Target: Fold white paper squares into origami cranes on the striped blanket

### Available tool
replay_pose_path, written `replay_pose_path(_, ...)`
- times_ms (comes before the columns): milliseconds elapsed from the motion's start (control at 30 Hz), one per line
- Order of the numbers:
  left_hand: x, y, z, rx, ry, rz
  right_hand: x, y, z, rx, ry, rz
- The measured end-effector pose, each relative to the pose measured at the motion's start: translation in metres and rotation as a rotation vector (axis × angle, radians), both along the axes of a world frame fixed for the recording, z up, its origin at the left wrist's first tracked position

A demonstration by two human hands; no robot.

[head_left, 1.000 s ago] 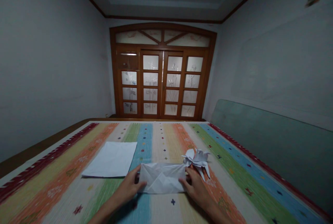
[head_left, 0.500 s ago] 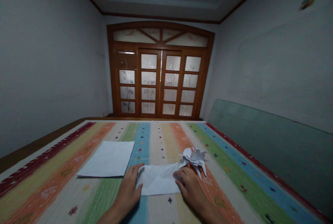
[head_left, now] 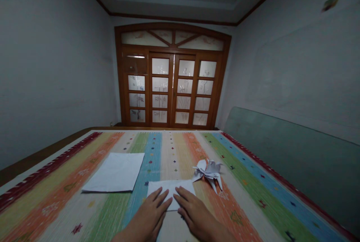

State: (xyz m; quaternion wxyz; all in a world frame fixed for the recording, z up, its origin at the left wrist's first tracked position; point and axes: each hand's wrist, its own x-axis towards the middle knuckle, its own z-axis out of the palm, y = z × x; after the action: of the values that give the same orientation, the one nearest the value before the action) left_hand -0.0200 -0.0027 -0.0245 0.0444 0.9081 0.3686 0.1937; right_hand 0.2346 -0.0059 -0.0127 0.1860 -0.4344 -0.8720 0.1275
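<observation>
A white sheet of paper [head_left: 172, 185], folded into a rectangle, lies flat on the striped tablecloth in front of me. My left hand [head_left: 153, 210] rests palm down on its left part, fingers stretched out. On the right part lies my right hand [head_left: 191, 208], also flat with its fingers extended. The fingertips of the two hands point toward each other with a small gap between them. Both hands cover much of the paper's near side. Just beyond its right corner sit folded white paper figures [head_left: 208, 172] with pointed tips, bunched together.
To the left lies a square stack of white paper [head_left: 115, 172]. The striped tablecloth [head_left: 107, 221] covers the table. Along the right side runs a pale green chair back or panel [head_left: 275, 148]. Wooden doors with glass panes [head_left: 173, 88] stand at the far end.
Both hands have moved from the paper's left and right edges inward onto its top. The paper, raised and creased before, now lies flatter under spread fingers.
</observation>
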Motion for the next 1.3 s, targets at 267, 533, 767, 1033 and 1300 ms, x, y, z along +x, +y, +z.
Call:
replay_pose_path(267,-0.005,0.002,0.003,-0.033,0.044,0.032,0.002,-0.004,0.015,-0.172,-0.062,0.034)
replay_pose_path(533,-0.017,0.015,-0.007,0.002,0.043,0.133,0.007,0.004,0.009,-0.143,-0.058,-0.038)
replay_pose_path(767,-0.027,0.025,-0.015,-0.012,0.030,0.207,0.013,0.007,0.015,-0.190,-0.058,-0.122)
replay_pose_path(1033,-0.036,0.026,-0.006,-0.120,0.007,0.167,0.013,0.003,0.019,-0.244,-0.042,-0.172)
replay_pose_path(1300,-0.032,0.021,0.013,-0.067,0.040,0.172,0.013,0.000,0.028,-0.237,-0.038,-0.174)
